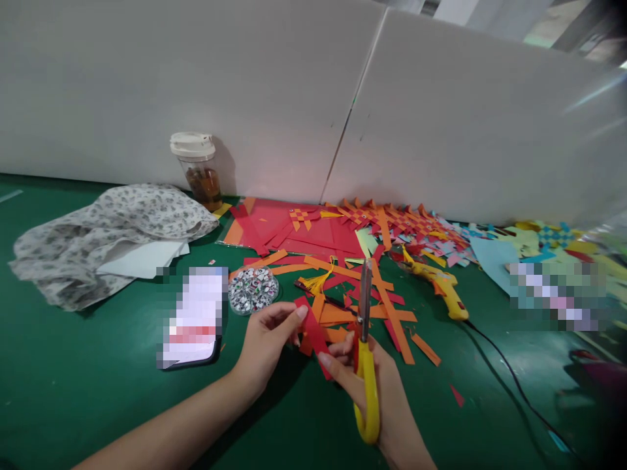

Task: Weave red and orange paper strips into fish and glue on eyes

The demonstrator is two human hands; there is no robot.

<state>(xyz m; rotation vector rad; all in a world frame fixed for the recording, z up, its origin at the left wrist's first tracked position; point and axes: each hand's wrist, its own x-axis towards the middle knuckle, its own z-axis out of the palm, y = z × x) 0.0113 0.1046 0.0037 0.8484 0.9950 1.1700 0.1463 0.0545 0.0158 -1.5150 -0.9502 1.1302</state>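
Between thumb and fingers, my left hand pinches the upper end of a red paper strip. The strip's lower end is under the thumb of my right hand, which also holds yellow-handled scissors. Their blades point up and away from me and look closed, clear of the strip. Several orange strips and red scraps lie in a loose pile just beyond both hands. A yellow tassel rests on that pile. Left of it, close to my left hand, sits a round clear case of googly eyes.
A phone, a patterned cloth and a lidded cup are at left. Woven paper fish line the back by a white partition. At right, a yellow glue gun trails its black cord across the green table.
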